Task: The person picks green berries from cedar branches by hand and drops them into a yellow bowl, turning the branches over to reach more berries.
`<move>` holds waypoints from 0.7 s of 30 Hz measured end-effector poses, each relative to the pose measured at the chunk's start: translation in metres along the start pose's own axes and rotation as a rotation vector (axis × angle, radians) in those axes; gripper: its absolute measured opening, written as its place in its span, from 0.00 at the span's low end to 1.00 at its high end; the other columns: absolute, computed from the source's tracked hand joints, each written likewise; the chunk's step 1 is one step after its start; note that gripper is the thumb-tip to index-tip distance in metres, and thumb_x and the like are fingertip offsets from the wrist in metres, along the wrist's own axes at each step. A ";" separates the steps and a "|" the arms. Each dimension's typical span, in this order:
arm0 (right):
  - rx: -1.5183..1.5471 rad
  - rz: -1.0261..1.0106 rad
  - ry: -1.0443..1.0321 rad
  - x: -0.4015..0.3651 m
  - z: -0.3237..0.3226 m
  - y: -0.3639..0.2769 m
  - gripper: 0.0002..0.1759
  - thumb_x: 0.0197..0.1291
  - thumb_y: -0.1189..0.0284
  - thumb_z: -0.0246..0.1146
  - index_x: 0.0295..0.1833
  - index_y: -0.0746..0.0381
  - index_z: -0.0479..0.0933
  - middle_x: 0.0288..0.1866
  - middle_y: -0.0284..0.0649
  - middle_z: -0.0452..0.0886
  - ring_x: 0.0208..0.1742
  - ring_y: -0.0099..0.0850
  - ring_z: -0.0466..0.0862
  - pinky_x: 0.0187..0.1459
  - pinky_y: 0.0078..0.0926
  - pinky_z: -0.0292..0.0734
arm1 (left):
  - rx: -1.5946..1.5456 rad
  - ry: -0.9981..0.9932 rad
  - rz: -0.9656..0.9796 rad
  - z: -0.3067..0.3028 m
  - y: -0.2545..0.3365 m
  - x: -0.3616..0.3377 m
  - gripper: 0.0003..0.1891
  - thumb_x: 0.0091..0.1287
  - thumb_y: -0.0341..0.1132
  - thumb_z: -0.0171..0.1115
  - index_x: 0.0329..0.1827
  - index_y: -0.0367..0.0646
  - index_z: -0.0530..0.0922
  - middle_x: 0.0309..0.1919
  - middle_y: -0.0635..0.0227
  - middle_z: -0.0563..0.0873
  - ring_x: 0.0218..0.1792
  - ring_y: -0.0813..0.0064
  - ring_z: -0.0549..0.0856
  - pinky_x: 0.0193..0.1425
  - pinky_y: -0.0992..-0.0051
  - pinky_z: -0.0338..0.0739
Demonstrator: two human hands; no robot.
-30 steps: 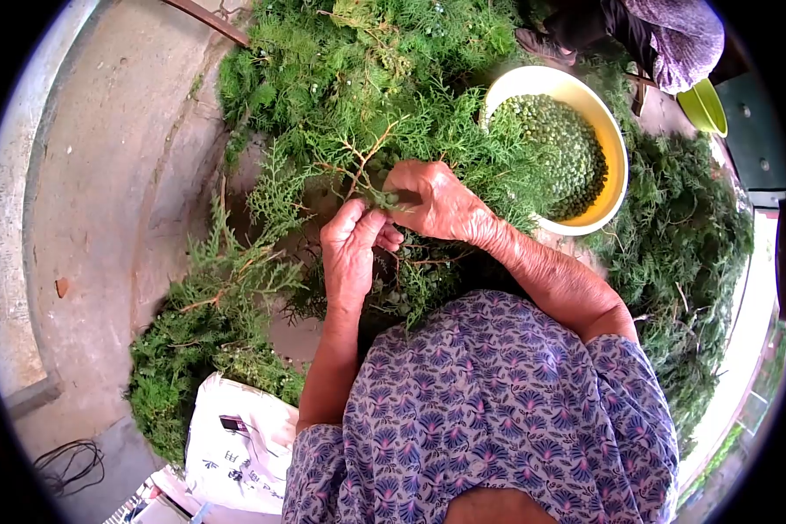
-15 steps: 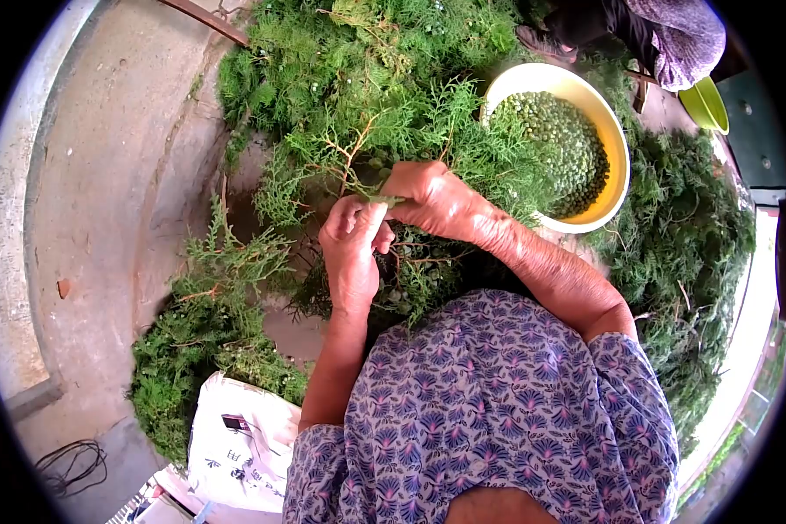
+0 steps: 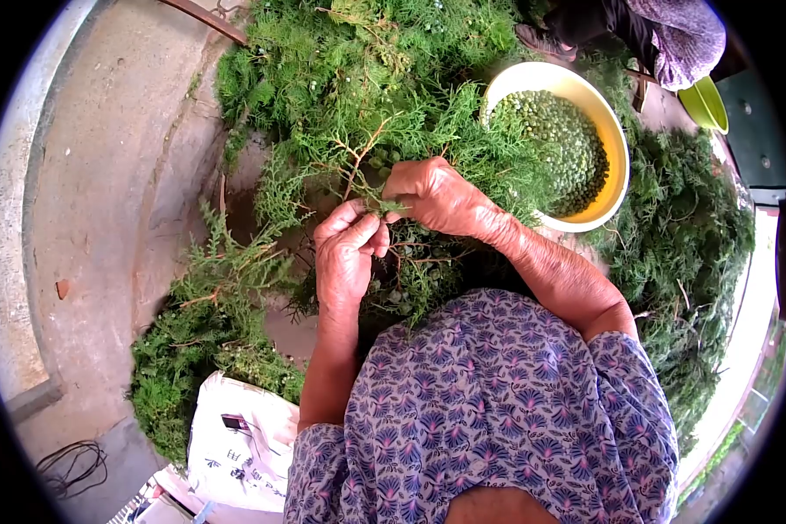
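Thumb and forefinger of the left hand (image 3: 344,266) pinch together on a small green sprig (image 3: 391,207), with no gap that we can see between them. The right hand (image 3: 445,199) meets it from the other side, fingers curled inward, their tips at the sprig; the back of the hand hides the undersides, so we cannot tell how firmly they close or on what. The sprig sits between the two hands, just below the forked, woody branch (image 3: 358,159) and above the wearer's patterned shirt (image 3: 489,402).

For fine work like this, we would judge a light left pinch near the stem to be best, steadying the sprig without crushing its soft leaves. Short, close movements of the right fingertips should spare the branch a tug, and turning the sprig toward the light would help us see past the knuckles.

Beyond the hands, leafy growth overlaps the near edge of a yellow basin (image 3: 617,148) partly filled with small green berries (image 3: 550,140). Cut greenery (image 3: 367,70) lies heaped farther out; at the upper right we glimpse another person's sleeve (image 3: 686,39), and at the lower left, a white sack (image 3: 227,467).
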State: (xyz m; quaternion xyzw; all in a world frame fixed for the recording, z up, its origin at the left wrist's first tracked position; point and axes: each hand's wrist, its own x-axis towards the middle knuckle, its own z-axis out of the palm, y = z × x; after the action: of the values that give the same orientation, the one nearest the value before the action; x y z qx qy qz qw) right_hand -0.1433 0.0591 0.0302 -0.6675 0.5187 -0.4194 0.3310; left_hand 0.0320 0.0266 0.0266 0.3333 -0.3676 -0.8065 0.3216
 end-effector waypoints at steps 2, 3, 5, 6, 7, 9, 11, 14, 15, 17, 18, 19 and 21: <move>0.010 0.003 0.001 0.000 0.000 -0.001 0.08 0.47 0.82 0.63 0.37 0.67 0.78 0.29 0.41 0.78 0.34 0.35 0.81 0.34 0.29 0.77 | -0.055 -0.025 -0.005 -0.001 0.000 0.000 0.09 0.63 0.24 0.54 0.45 0.31 0.75 0.35 0.55 0.82 0.25 0.78 0.75 0.26 0.81 0.68; 0.021 0.006 0.004 0.000 -0.001 -0.001 0.08 0.47 0.84 0.62 0.36 0.67 0.78 0.29 0.41 0.77 0.33 0.34 0.81 0.34 0.29 0.76 | -0.056 -0.023 -0.004 -0.004 0.000 0.000 0.09 0.63 0.24 0.54 0.45 0.31 0.75 0.35 0.55 0.82 0.25 0.78 0.75 0.26 0.81 0.68; 0.060 0.022 -0.030 0.000 -0.007 -0.003 0.08 0.47 0.84 0.61 0.36 0.67 0.78 0.29 0.41 0.77 0.33 0.33 0.80 0.33 0.28 0.76 | -0.066 -0.009 -0.030 -0.010 0.000 0.000 0.10 0.62 0.24 0.54 0.45 0.31 0.75 0.35 0.56 0.82 0.25 0.77 0.76 0.25 0.81 0.68; 0.098 0.039 -0.061 0.000 -0.009 -0.004 0.08 0.47 0.85 0.60 0.36 0.67 0.77 0.29 0.42 0.77 0.32 0.32 0.80 0.33 0.27 0.75 | -0.066 -0.009 -0.029 -0.009 0.000 0.000 0.10 0.62 0.24 0.54 0.45 0.31 0.75 0.35 0.56 0.82 0.25 0.77 0.76 0.25 0.81 0.68; 0.078 0.022 -0.015 -0.001 -0.008 -0.001 0.08 0.46 0.83 0.62 0.36 0.68 0.77 0.29 0.41 0.77 0.31 0.31 0.79 0.32 0.26 0.74 | -0.092 0.029 -0.040 -0.008 0.000 -0.001 0.10 0.62 0.24 0.54 0.46 0.31 0.75 0.34 0.56 0.82 0.25 0.77 0.76 0.25 0.81 0.68; 0.097 0.068 -0.018 -0.001 -0.010 -0.003 0.09 0.46 0.82 0.63 0.36 0.68 0.77 0.29 0.41 0.77 0.31 0.31 0.79 0.32 0.27 0.74 | -0.066 0.044 -0.028 0.000 0.003 -0.004 0.09 0.62 0.27 0.55 0.42 0.33 0.76 0.33 0.59 0.81 0.23 0.76 0.76 0.23 0.81 0.68; 0.124 0.137 -0.004 0.001 -0.011 -0.007 0.09 0.45 0.80 0.64 0.36 0.67 0.78 0.29 0.41 0.77 0.31 0.31 0.80 0.33 0.28 0.75 | -0.064 0.032 0.027 -0.002 -0.002 -0.003 0.07 0.62 0.28 0.55 0.39 0.34 0.75 0.31 0.60 0.81 0.23 0.76 0.76 0.23 0.81 0.68; 0.065 -0.014 0.062 0.001 -0.001 0.001 0.07 0.45 0.81 0.64 0.34 0.67 0.78 0.27 0.41 0.78 0.31 0.33 0.80 0.33 0.28 0.75 | -0.082 0.047 0.095 0.007 -0.003 -0.009 0.04 0.63 0.30 0.57 0.33 0.39 0.73 0.27 0.63 0.79 0.21 0.79 0.75 0.19 0.82 0.65; 0.045 -0.034 0.095 0.000 0.003 0.003 0.05 0.45 0.80 0.65 0.31 0.67 0.78 0.26 0.41 0.78 0.30 0.35 0.80 0.32 0.30 0.76 | -0.024 0.117 0.082 0.011 -0.002 -0.010 0.04 0.62 0.29 0.58 0.33 0.39 0.74 0.27 0.65 0.80 0.19 0.81 0.74 0.18 0.84 0.63; -0.014 -0.036 0.076 0.001 0.006 0.003 0.08 0.43 0.78 0.66 0.31 0.67 0.76 0.27 0.44 0.77 0.32 0.40 0.80 0.34 0.34 0.75 | 0.063 0.198 0.081 0.020 0.000 -0.011 0.04 0.61 0.29 0.62 0.35 0.40 0.76 0.27 0.68 0.81 0.16 0.87 0.71 0.15 0.88 0.59; -0.075 -0.038 0.058 0.001 0.007 0.003 0.11 0.41 0.76 0.68 0.31 0.67 0.75 0.28 0.47 0.77 0.34 0.45 0.79 0.35 0.37 0.75 | 0.131 0.186 0.156 0.018 -0.005 -0.009 0.06 0.61 0.30 0.64 0.35 0.39 0.76 0.27 0.69 0.81 0.16 0.88 0.70 0.15 0.87 0.59; -0.105 -0.048 0.062 0.001 0.008 0.002 0.10 0.41 0.75 0.67 0.29 0.67 0.74 0.27 0.47 0.76 0.34 0.47 0.78 0.35 0.39 0.74 | 0.226 0.206 0.187 0.019 -0.009 -0.006 0.07 0.60 0.31 0.64 0.35 0.39 0.76 0.26 0.70 0.81 0.16 0.89 0.69 0.16 0.87 0.59; -0.142 -0.029 0.040 0.002 0.006 -0.004 0.11 0.41 0.75 0.68 0.29 0.67 0.74 0.27 0.47 0.76 0.34 0.47 0.78 0.35 0.39 0.74 | 0.369 0.196 0.236 0.019 -0.013 -0.003 0.08 0.64 0.33 0.61 0.37 0.37 0.75 0.23 0.71 0.79 0.15 0.90 0.67 0.15 0.86 0.58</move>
State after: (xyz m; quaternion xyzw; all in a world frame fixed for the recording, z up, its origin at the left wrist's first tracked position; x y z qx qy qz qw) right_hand -0.1363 0.0584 0.0312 -0.6882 0.5438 -0.3998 0.2661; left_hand 0.0157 0.0426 0.0266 0.4177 -0.5122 -0.6463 0.3814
